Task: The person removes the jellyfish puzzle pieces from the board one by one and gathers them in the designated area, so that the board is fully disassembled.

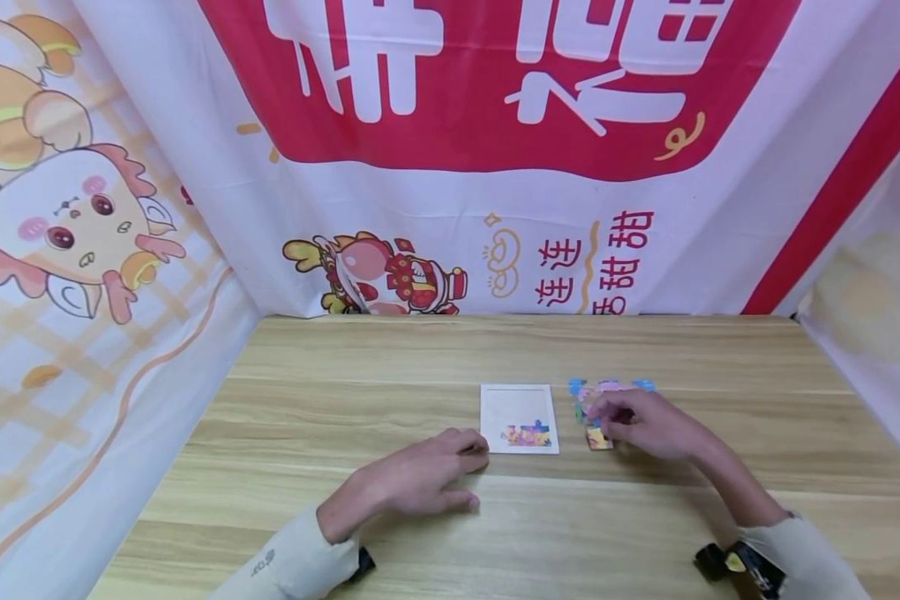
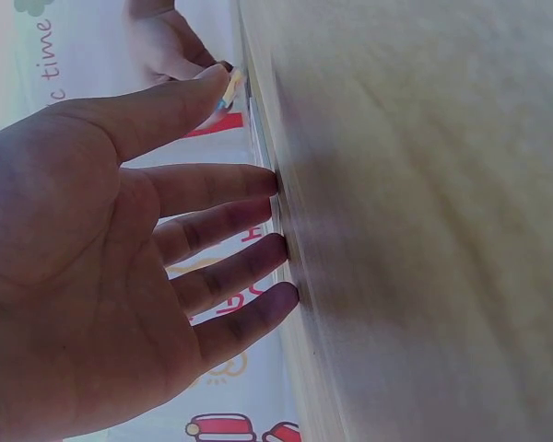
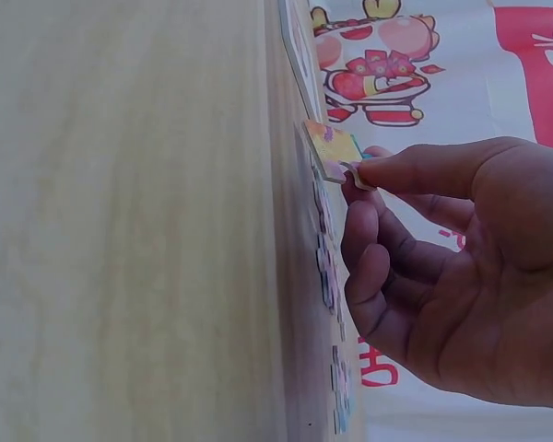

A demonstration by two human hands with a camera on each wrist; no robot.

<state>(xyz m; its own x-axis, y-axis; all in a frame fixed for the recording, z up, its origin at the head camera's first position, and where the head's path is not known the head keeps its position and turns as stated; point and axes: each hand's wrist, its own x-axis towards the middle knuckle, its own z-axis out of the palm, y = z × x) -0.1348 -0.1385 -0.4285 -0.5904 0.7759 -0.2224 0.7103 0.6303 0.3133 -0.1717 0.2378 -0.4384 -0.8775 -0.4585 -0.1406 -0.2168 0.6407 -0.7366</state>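
A white puzzle tray lies flat on the table, with several joined puzzle pieces in its lower right part. My left hand rests by the tray's lower left corner, fingers fairly straight; in the left wrist view its fingertips meet the tabletop. To the right of the tray, my right hand pinches a yellow-orange puzzle piece between thumb and finger, tilted just above the table. Loose puzzle pieces in blue, pink and green lie beneath and behind this hand, which partly hides them.
The wooden table reaches back to a printed cloth with red and white lettering. Another patterned cloth hangs at the left side. Dark wrist devices sit on both forearms.
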